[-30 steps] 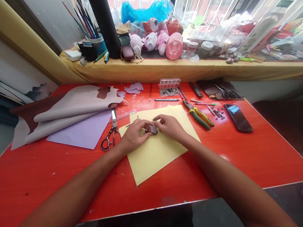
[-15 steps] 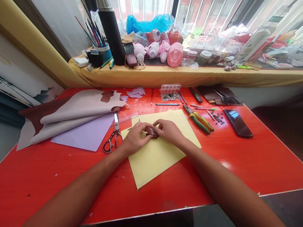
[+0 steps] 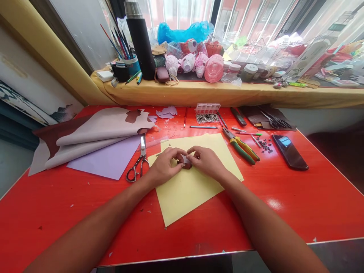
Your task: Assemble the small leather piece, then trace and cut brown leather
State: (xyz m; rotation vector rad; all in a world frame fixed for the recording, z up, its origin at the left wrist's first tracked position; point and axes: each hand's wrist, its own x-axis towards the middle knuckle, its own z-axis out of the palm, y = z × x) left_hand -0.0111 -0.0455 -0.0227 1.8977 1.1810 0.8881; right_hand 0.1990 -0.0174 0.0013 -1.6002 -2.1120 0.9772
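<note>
Both my hands meet over pale yellow paper on the red table. Between them is a small dark brown piece, probably leather, with a greyish inner side. My left hand pinches its left edge between thumb and fingers. From the other side my right hand grips it, fingertips closed on the upper right. The fingers cover much of the piece. Scissors with dark handles lie left of my left hand. Pliers with green and yellow grips rest to the right of the paper.
Brown sheet material lies folded over lilac paper at left. At the back stands a lidded box of metal rings. Small dark beads or studs and a phone lie right. A crowded windowsill runs behind.
The whole view has shifted slightly, so things appear a little farther right. My hands stay on the brown piece, and a bit more of its greyish side shows.
</note>
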